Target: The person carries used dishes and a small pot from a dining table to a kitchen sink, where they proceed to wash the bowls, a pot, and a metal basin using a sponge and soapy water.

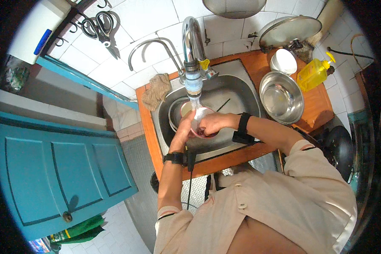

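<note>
A white bowl with a red rim [206, 111] is tilted under the running kitchen faucet [193, 76] over the stainless steel sink [241, 85]. My left hand [184, 127] grips the bowl's left side, thumb near the rim. Inside the bowl are the curled fingers of my right hand [211, 123]; whether they hold anything is hidden. Water from the faucet's filter nozzle falls into the bowl. Behind my left hand, a metal basin [174, 109] rests in the sink with another light-coloured bowl [186, 108]. A thin dark stick [223, 104] lies on the sink floor.
A striped cloth [156, 91] drapes over the sink's left corner. On the right counter stand a steel bowl [281, 98], white bowls [284, 62], a yellow soap pump bottle [314, 76] and a leaning pot lid [290, 31]. Scissors [100, 30] hang on the wall. A blue door [63, 168] is at left.
</note>
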### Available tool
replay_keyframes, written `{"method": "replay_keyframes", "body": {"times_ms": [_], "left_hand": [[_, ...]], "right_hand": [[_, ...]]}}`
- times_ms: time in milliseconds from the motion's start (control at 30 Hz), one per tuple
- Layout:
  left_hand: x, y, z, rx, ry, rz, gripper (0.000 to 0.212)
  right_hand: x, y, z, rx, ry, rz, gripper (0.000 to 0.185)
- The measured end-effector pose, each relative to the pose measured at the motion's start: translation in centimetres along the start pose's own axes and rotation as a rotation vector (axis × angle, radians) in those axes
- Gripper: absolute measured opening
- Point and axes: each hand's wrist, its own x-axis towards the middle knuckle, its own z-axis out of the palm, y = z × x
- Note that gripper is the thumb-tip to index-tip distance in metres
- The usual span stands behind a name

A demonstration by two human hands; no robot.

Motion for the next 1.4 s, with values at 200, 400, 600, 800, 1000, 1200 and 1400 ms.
{"method": "replay_keyframes", "body": {"times_ms": [200,400,600,800,1000,1200,1400], "left_hand": [[-1.2,0.0,-0.5,-0.142,0.047,-0.134,0.057],[-2.7,-4.9,0.8,-0.663,0.003,0.006,0.046],[-0.4,-5.1,5.1,-0.988,-0.037,0.103,0.036],[0.9,-4.2,5.1,-1.032,-0.091,0.147,0.032],[-2.5,-2.6,2.4,-0.252,-0.068,0.045,0.044],[-3.2,-2.7,3.1,-0.049,-0.244,0.026,0.042],[0.2,-9.6,-0.5,-0.924,-0.588,-0.179,0.042]], "right_hand": [[0.4,3.9,0.6,0.241,0.772,0.158,0.017],[-0.3,3.4,2.0,1.635,0.893,-0.002,0.035],[0.6,0.1,8.7,0.592,1.295,0.040,0.036],[0.5,-1.1,4.8,0.489,1.353,0.073,0.047],[1.3,3.5,0.8,1.125,0.998,0.080,0.030],[2.2,7.2,2.9,2.000,0.161,-0.113,0.025],[2.2,4.5,6.2,2.291,0.309,-0.180,0.034]]}}
